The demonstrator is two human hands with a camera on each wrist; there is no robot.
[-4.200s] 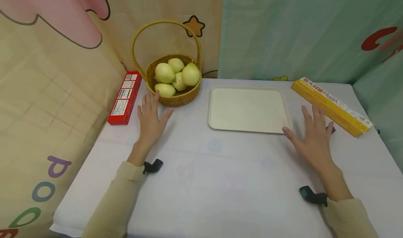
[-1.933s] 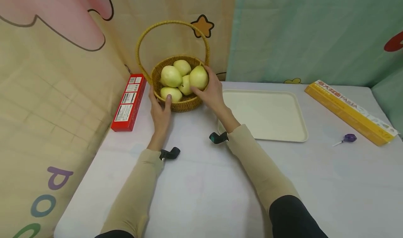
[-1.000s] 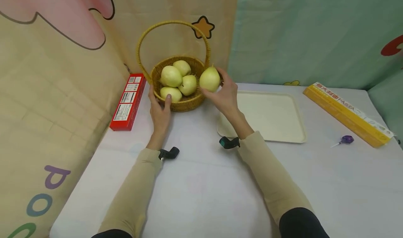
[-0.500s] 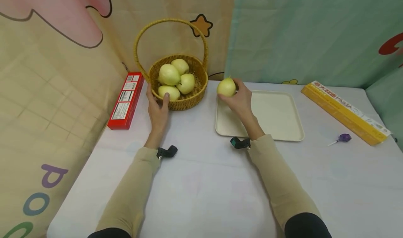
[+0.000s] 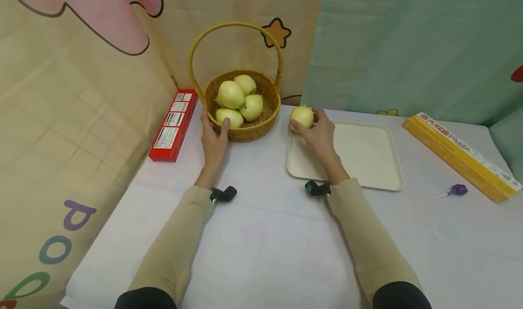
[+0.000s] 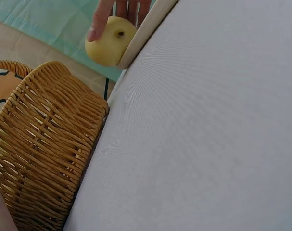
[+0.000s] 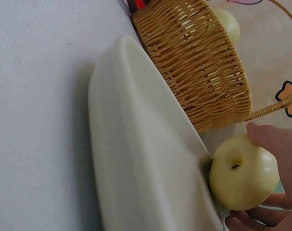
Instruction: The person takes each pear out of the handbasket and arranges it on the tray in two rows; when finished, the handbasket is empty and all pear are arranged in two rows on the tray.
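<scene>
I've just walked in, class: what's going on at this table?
A person's right hand holds a pale pear at the far left corner of the cream tray; whether it touches the tray is hard to tell. The left hand grips the near left rim of the wicker basket, where four other pears show.

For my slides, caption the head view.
Right hand holds a pear at a cream tray; left hand grips a wicker basket of pears.

The basket [image 5: 254, 133], containing four pears [image 5: 231, 94], stands between a carton [image 5: 173, 126] at left and the tray [image 5: 367, 154] at right, with a single pear [image 5: 302, 117] at the tray's rear left corner and a lollipop [image 5: 459, 189] between the tray and the long box [image 5: 459, 156].
</scene>
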